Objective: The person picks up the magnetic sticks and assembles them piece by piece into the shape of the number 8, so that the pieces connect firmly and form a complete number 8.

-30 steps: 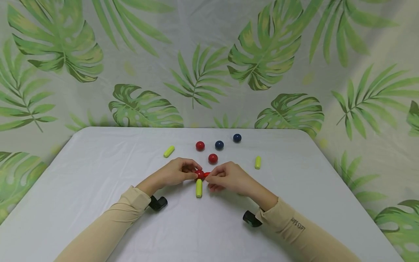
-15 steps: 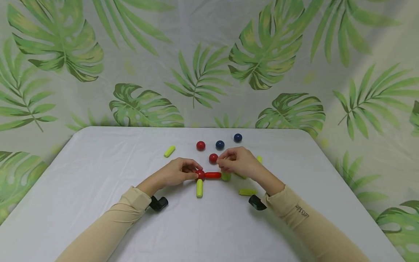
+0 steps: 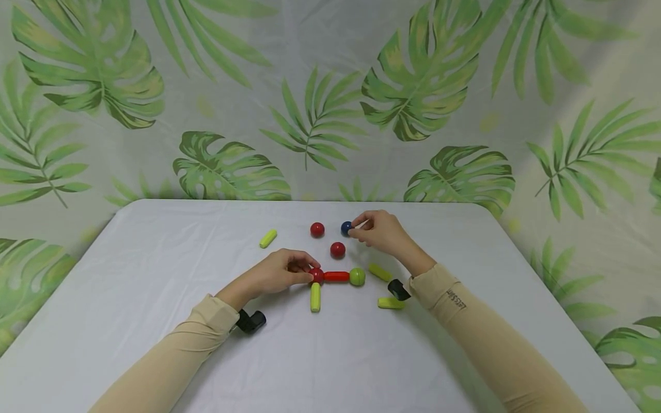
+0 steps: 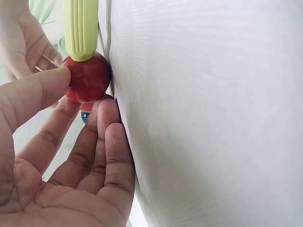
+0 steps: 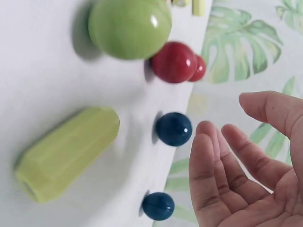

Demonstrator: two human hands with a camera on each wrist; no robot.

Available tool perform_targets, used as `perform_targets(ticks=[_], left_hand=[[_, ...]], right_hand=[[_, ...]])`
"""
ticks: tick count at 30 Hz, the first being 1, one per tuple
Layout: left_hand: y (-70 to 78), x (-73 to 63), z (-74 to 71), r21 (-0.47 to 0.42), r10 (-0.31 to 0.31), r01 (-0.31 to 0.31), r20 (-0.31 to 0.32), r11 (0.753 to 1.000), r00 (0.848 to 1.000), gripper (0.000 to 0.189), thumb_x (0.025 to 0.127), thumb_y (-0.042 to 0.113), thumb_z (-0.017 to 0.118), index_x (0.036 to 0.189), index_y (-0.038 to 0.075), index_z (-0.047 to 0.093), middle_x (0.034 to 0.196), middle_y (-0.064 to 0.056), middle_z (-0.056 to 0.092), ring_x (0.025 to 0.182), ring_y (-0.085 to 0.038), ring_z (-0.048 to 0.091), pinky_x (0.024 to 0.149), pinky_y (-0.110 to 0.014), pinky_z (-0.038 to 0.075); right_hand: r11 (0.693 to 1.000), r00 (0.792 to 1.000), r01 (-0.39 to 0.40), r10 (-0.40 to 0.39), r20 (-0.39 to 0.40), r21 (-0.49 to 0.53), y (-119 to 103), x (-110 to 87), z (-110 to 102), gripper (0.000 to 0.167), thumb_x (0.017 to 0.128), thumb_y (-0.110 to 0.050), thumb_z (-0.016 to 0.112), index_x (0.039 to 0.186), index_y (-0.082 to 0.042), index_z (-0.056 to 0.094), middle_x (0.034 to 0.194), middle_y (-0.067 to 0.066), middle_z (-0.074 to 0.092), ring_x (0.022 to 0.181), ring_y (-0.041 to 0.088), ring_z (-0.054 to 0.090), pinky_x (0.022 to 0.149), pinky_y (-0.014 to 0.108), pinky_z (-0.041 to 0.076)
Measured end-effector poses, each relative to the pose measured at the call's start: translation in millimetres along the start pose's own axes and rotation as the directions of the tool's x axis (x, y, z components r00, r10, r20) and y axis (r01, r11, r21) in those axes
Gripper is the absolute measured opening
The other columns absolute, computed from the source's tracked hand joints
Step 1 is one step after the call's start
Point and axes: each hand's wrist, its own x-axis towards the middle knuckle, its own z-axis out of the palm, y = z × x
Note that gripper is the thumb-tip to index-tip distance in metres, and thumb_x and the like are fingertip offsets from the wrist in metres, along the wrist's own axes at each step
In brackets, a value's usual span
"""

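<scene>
My left hand (image 3: 273,272) pinches a red ball (image 4: 90,78) between thumb and fingers. A ridged yellow-green stick (image 3: 315,298) joins that ball and points toward me. From its right side extends a red stick (image 3: 337,277), with a green ball (image 3: 357,277) at the far end. My right hand (image 3: 381,232) reaches over the table beside a dark blue ball (image 3: 345,228). In the right wrist view its thumb and fingers are spread, with a gap to the blue ball (image 5: 173,128). The second blue ball (image 5: 158,206) shows there but is hidden in the head view.
Two loose red balls (image 3: 338,250) lie beyond my left hand. One yellow-green stick (image 3: 268,238) is at the back left; two others, one stick (image 3: 380,272) and another stick (image 3: 391,303), lie under my right forearm. A leaf-patterned curtain (image 3: 310,132) hangs behind the white table (image 3: 144,258).
My right hand has left the red stick and moved away from me to beside the blue ball, uncovering the green ball and two yellow-green sticks. The left hand has stayed on the red ball.
</scene>
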Motion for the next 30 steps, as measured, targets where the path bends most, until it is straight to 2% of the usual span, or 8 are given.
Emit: perform_targets(ticks=[6,17,30], left_hand=[[1.5,-1.1,-0.4,0.004,0.004,-0.004,-0.002,1.0,1.0,0.025,0.101,0.016,0.073,0.126,0.017,0.076,0.107,-0.002,0.073,0.092,-0.017,0.062,0.081,-0.032,0.05],[0.3,-1.4,-1.0,0.008,-0.007,0.007,-0.005,1.0,1.0,0.025,0.101,0.016,0.073,0.126,0.017,0.077,0.107,-0.002,0.073,0.094,-0.018,0.062,0.084,-0.032,0.051],[-2.7,-0.2,-0.6,0.01,0.015,-0.015,-0.007,1.0,1.0,0.025,0.102,0.017,0.073,0.126,0.018,0.077,0.107,-0.002,0.073,0.095,-0.017,0.063,0.086,-0.032,0.051]], right_hand=[[0.995,0.998,-0.054,0.052,-0.027,-0.081,2,17.1,1,0.038,0.101,-0.034,0.074,0.13,-0.009,0.071,0.122,0.016,0.07,0.103,0.029,0.064,0.084,0.036,0.055],[0.983,0.996,-0.088,0.088,-0.004,-0.164,5,35.6,12,0.049,0.101,-0.035,0.072,0.139,-0.003,0.065,0.134,0.021,0.068,0.116,0.033,0.065,0.099,0.044,0.056],[0.973,0.992,-0.115,0.121,0.018,-0.2,2,46.9,21,0.054,0.099,-0.038,0.075,0.139,-0.003,0.063,0.132,0.019,0.067,0.113,0.031,0.063,0.098,0.041,0.057]])
